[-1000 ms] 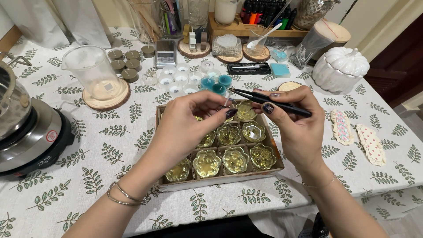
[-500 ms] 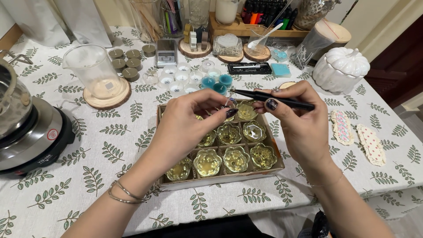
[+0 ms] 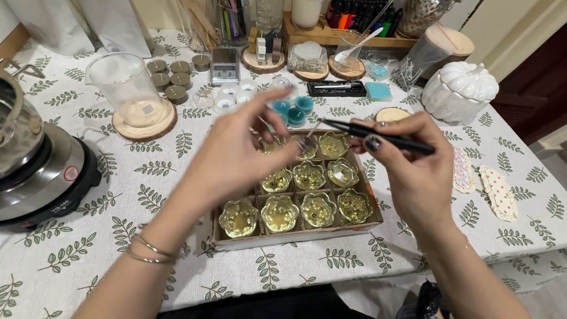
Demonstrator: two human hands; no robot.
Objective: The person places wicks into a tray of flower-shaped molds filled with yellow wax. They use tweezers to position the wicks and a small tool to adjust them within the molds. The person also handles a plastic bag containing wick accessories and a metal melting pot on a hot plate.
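Observation:
A shallow cardboard box (image 3: 295, 238) sits near the table's front edge, holding several small flower-shaped glass cups (image 3: 280, 212) with yellowish-green filling. My right hand (image 3: 413, 171) grips black tweezers (image 3: 378, 136) whose tips point left above the box's back row. My left hand (image 3: 236, 156) hovers over the box's left part, thumb and fingers pinched close at the tweezers' tip; anything held between them is too small to see. Two bangles (image 3: 147, 251) ring my left wrist.
A clear measuring cup (image 3: 127, 88) stands on a wooden coaster at back left. A hot plate with a metal pot (image 3: 35, 171) is at the left edge. A white pumpkin jar (image 3: 463, 91), teal cups (image 3: 295, 109), small tins (image 3: 171, 77) and a marker tray (image 3: 354, 23) crowd the back.
Both hands have risen from the box's back row. My left fingers have lifted and spread a little at the tweezers' tip. The cups have not moved.

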